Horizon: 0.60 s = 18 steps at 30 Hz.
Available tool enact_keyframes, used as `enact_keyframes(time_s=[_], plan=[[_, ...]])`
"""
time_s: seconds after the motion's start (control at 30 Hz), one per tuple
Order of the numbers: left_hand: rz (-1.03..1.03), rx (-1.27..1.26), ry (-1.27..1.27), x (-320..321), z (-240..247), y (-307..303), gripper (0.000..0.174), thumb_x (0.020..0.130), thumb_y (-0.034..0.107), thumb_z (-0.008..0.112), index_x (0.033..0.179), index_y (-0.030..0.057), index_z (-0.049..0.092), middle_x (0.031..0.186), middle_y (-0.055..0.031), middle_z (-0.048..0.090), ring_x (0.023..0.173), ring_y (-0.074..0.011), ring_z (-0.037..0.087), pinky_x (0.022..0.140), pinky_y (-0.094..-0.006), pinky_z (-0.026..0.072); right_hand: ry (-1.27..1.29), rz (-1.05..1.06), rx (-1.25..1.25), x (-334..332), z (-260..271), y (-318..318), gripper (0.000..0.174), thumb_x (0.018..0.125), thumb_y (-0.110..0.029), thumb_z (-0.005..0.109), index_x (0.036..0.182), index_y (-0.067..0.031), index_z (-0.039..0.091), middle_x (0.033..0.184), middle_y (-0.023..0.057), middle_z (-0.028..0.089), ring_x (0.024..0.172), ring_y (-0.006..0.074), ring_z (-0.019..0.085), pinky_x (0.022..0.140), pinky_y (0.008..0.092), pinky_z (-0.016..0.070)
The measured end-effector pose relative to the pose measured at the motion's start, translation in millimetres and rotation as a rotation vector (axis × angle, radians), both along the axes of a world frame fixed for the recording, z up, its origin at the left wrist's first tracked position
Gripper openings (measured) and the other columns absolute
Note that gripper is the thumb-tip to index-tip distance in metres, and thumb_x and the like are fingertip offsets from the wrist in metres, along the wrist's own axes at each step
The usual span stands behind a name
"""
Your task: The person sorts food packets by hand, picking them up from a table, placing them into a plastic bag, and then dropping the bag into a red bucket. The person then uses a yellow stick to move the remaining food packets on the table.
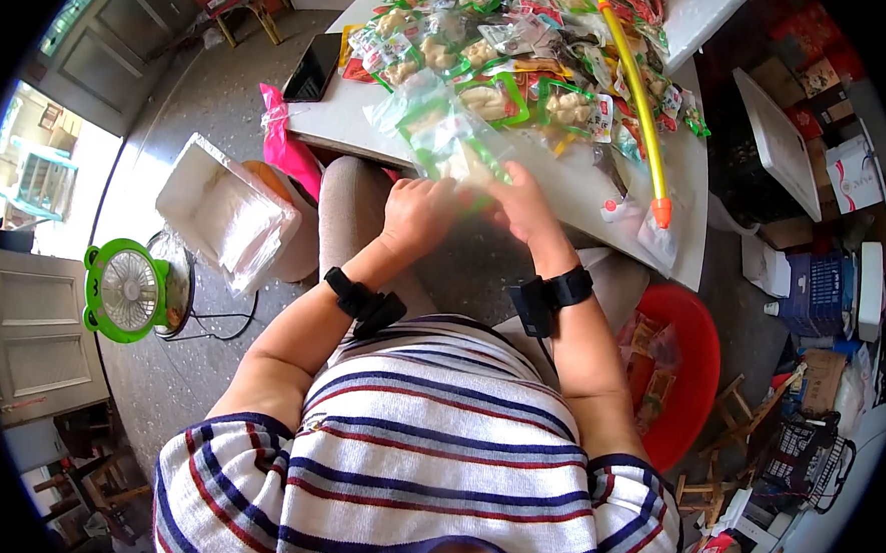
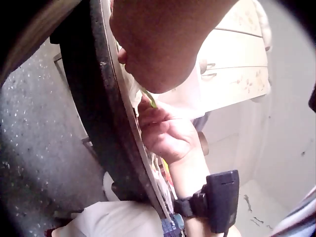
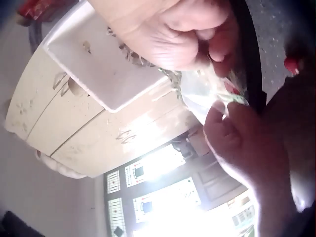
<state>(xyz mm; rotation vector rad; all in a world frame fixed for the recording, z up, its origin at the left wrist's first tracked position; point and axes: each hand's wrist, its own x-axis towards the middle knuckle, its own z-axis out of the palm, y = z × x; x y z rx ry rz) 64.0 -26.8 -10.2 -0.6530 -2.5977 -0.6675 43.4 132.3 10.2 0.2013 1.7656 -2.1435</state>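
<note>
A clear plastic packet with green edges (image 1: 445, 141) is held over the table's near edge in the head view. The left hand (image 1: 418, 215) pinches its lower left side with curled fingers. On its lower right side the right hand (image 1: 527, 209) grips it between thumb and fingers. In the right wrist view the packet (image 3: 197, 94) spans both hands, the right hand (image 3: 182, 37) above and the left hand (image 3: 232, 133) below. The left wrist view shows the right hand (image 2: 165, 131) at a green strip, the left hand (image 2: 153, 44) partly dark in front.
Many sealed food packets (image 1: 480, 53) are heaped on the white table (image 1: 360, 132). A yellow tube with orange ends (image 1: 638, 86) lies across them. A dark phone (image 1: 314, 67) is at the left corner. On the floor are a foam box (image 1: 207, 189), a green fan (image 1: 127, 290) and a red tub (image 1: 694, 365).
</note>
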Motion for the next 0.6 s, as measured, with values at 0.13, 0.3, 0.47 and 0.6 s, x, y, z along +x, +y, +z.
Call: enact_keyframes(time_s=[0.13,0.3,0.47,0.6], plan=[[-0.035,-0.007,0.017,1.0,3.4,-0.7,0.013,0.070,0.010,0.049,0.082,0.0050,0.052,0.066,-0.0092,0.055,0.064,-0.0252,0.054,0.063,-0.0357,0.0407,0.009,-0.156,-0.209,-10.7,-19.2,-7.5,0.016,0.076,-0.007,0.048,0.090,-0.0006,0.046,0.077,0.0092,0.053,0.058,0.0158,0.054,0.046,0.0249,0.0445],[-0.039,-0.033,0.025,1.4,4.7,-5.4,0.012,0.070,0.009,0.049,0.081,0.0054,0.052,0.063,-0.0083,0.054,0.062,-0.0251,0.053,0.062,-0.0362,0.0397,0.000,-0.100,-0.348,-19.6,-29.4,-13.8,0.013,0.077,-0.005,0.043,0.090,-0.0010,0.045,0.079,0.0094,0.053,0.064,0.0166,0.054,0.053,0.0268,0.0456],[0.009,-0.082,-0.001,4.4,4.5,-4.0,0.014,0.067,0.011,0.051,0.081,0.0067,0.053,0.072,-0.0079,0.053,0.071,-0.0242,0.051,0.064,-0.0352,0.0385,0.024,-0.048,-0.595,-25.2,-39.3,-12.9,0.016,0.079,-0.003,0.040,0.094,-0.0005,0.044,0.084,0.0098,0.053,0.069,0.0180,0.054,0.062,0.0291,0.0458],[-0.043,-0.059,-0.010,4.8,5.5,-6.6,0.026,0.063,0.015,0.057,0.087,0.0069,0.053,0.090,-0.0095,0.051,0.087,-0.0256,0.047,0.072,-0.0356,0.0369,0.117,-0.121,-0.297,-15.1,-20.3,-10.6,0.015,0.077,-0.007,0.044,0.091,-0.0007,0.046,0.082,0.0079,0.053,0.068,0.0146,0.054,0.057,0.0253,0.0446]])
